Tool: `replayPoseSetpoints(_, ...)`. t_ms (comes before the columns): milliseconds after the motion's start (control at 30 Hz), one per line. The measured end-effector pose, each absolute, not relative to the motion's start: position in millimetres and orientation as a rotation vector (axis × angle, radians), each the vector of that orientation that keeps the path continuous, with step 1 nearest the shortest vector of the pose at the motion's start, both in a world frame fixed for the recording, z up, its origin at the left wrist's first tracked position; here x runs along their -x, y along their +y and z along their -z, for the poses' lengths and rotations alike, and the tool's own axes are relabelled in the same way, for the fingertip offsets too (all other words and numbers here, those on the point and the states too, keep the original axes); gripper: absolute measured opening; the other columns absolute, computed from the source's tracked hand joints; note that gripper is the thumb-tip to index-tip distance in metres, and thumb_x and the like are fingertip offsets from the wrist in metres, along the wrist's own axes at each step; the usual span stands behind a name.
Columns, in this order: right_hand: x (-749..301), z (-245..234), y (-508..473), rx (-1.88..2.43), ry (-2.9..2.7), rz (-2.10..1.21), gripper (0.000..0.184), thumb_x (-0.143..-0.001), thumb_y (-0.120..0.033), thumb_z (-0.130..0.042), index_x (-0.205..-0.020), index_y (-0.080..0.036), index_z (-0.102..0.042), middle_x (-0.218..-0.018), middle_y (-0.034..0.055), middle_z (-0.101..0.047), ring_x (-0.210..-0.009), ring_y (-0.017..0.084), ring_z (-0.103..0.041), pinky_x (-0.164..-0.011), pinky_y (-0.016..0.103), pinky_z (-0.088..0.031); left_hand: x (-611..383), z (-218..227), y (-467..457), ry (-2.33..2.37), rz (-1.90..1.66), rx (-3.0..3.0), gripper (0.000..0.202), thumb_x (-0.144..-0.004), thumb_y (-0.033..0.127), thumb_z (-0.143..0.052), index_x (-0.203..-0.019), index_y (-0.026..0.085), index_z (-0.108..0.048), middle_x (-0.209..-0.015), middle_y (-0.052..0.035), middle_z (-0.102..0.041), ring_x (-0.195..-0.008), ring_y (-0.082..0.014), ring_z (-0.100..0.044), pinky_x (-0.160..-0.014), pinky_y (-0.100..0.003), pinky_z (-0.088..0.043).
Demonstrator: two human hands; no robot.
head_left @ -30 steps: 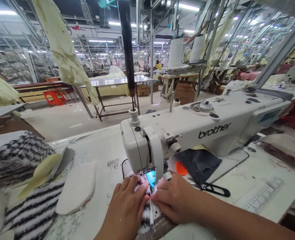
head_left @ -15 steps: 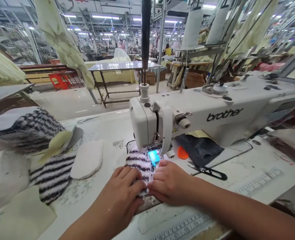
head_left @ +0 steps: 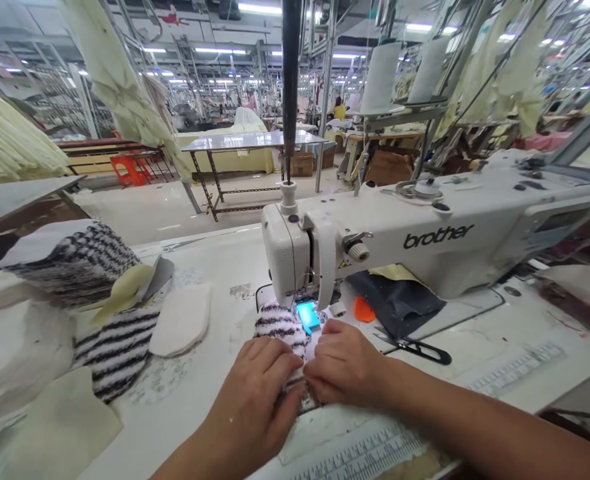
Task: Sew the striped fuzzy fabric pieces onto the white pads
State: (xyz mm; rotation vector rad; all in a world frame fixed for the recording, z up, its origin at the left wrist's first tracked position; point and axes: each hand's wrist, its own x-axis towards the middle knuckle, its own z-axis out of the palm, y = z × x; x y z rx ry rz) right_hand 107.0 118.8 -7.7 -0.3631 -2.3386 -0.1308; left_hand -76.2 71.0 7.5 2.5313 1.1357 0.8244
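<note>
Both hands have closed in toward the presser foot [head_left: 301, 298], and now nearly touch. Far left on the table [head_left: 209, 320], a striped fabric stack [head_left: 117, 353] lies beside a pale oval pad [head_left: 181, 320]. Near centre, the left hand [head_left: 252, 400] presses open and flat on a striped fluffy fabric piece [head_left: 279, 327], its long axis running near to far, its far end at the foot of the white Brother sewing machine [head_left: 287, 253]. The right hand [head_left: 345, 365], fingers lightly curled, presses at its right edge, not visibly pinching. Guiding cloth at the needle looks like the step in hand; feeding further would call for steady, even pressure. Thread snips [head_left: 415, 350] lie to the right.
</note>
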Motion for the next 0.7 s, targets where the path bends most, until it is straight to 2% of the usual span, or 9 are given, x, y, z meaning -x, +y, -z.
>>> replayPoseSetpoints(100,-107.9,7.1,118.4,0.377,-2.331,0.116,0.021,-0.083,-0.015,-0.042,-0.064,-0.018,-0.052,-0.049,-0.0058,-0.044,-0.047,0.010,-0.036,-0.057,0.027,-0.028,78.0,-2.4,71.6,1.133,-0.927,-2.614,0.009,-0.085,0.012,-0.048,-0.091,0.017,-0.054,-0.085,-0.0060,-0.057,-0.080,-0.0211,-0.049,-0.072,-0.037,-0.039)
replayPoseSetpoints(200,-110.2,8.4,117.0,0.429,-2.363,0.079,0.021,-0.086,-0.020,-0.043,-0.068,-0.018,-0.054,-0.052,-0.0048,-0.047,-0.050,0.011,-0.040,-0.061,0.029,-0.029,78.8,2.6,74.6,1.108,-1.036,-2.664,0.019,-0.087,0.005,-0.040,-0.089,0.016,-0.054,-0.080,-0.0052,-0.057,-0.075,-0.0193,-0.048,-0.069,-0.035,-0.038)
replayPoseSetpoints(300,-112.5,9.7,116.4,0.502,-2.391,0.055,0.022,-0.089,-0.033,-0.045,-0.084,-0.017,-0.058,-0.062,-0.0012,-0.056,-0.060,0.014,-0.048,-0.066,0.031,-0.031,79.2,6.0,76.7,1.090,-1.059,-2.678,0.016,-0.087,0.006,-0.043,-0.089,0.016,-0.055,-0.080,-0.0053,-0.058,-0.074,-0.0190,-0.048,-0.068,-0.034,-0.037)
replayPoseSetpoints(367,-112.8,9.6,116.5,0.509,-2.396,0.112,0.021,-0.091,-0.031,-0.044,-0.094,-0.016,-0.058,-0.066,0.0002,-0.058,-0.062,0.015,-0.049,-0.066,0.032,-0.031,79.3,7.0,76.6,1.085,-1.078,-2.682,0.015,-0.087,0.006,-0.044,-0.089,0.015,-0.056,-0.078,-0.0051,-0.058,-0.073,-0.0185,-0.048,-0.067,-0.034,-0.037)
replayPoseSetpoints(400,-112.5,9.3,116.6,0.504,-2.397,0.153,0.018,-0.091,-0.026,-0.043,-0.093,-0.016,-0.058,-0.064,-0.0004,-0.057,-0.060,0.015,-0.047,-0.064,0.031,-0.030,79.3,7.0,76.1,1.086,-1.086,-2.680,0.016,-0.087,0.006,-0.044,-0.089,0.015,-0.057,-0.077,-0.0051,-0.058,-0.072,-0.0183,-0.048,-0.067,-0.033,-0.037)
replayPoseSetpoints(467,-111.4,8.5,116.4,0.495,-2.406,0.209,0.019,-0.089,-0.017,-0.041,-0.080,-0.016,-0.058,-0.056,-0.0019,-0.051,-0.055,0.013,-0.042,-0.061,0.030,-0.028,79.3,5.9,75.1,1.086,-1.079,-2.674,0.018,-0.087,0.006,-0.042,-0.089,0.015,-0.058,-0.076,-0.0053,-0.058,-0.071,-0.0181,-0.048,-0.067,-0.033,-0.037)
replayPoseSetpoints(567,-110.1,9.2,115.2,0.474,-2.497,0.189,0.027,-0.087,-0.016,-0.041,-0.061,-0.017,-0.049,-0.053,-0.0021,-0.046,-0.053,0.013,-0.038,-0.060,0.030,-0.027,80.0,0.8,77.0,1.066,-0.997,-2.647,0.019,-0.089,0.011,-0.041,-0.084,0.016,-0.059,-0.072,-0.0045,-0.058,-0.068,-0.0177,-0.048,-0.065,-0.033,-0.038)
replayPoseSetpoints(633,-110.1,11.2,114.5,0.439,-2.573,0.155,0.024,-0.084,-0.017,-0.042,-0.062,-0.016,-0.049,-0.056,-0.0016,-0.048,-0.054,0.012,-0.038,-0.061,0.031,-0.028,81.0,-3.4,82.9,1.067,-0.925,-2.633,0.020,-0.090,0.015,-0.041,-0.082,0.016,-0.059,-0.072,-0.0039,-0.057,-0.068,-0.0177,-0.049,-0.065,-0.033,-0.040)
replayPoseSetpoints(700,-110.8,13.6,114.5,0.414,-2.629,0.126,0.017,-0.081,-0.017,-0.044,-0.065,-0.016,-0.050,-0.058,-0.0015,-0.049,-0.054,0.012,-0.039,-0.063,0.031,-0.029,82.0,-6.3,92.3,1.072,-0.862,-2.671,0.021,-0.091,0.016,-0.040,-0.088,0.016,-0.061,-0.079,-0.0050,-0.060,-0.075,-0.0191,-0.051,-0.070,-0.034,-0.043)
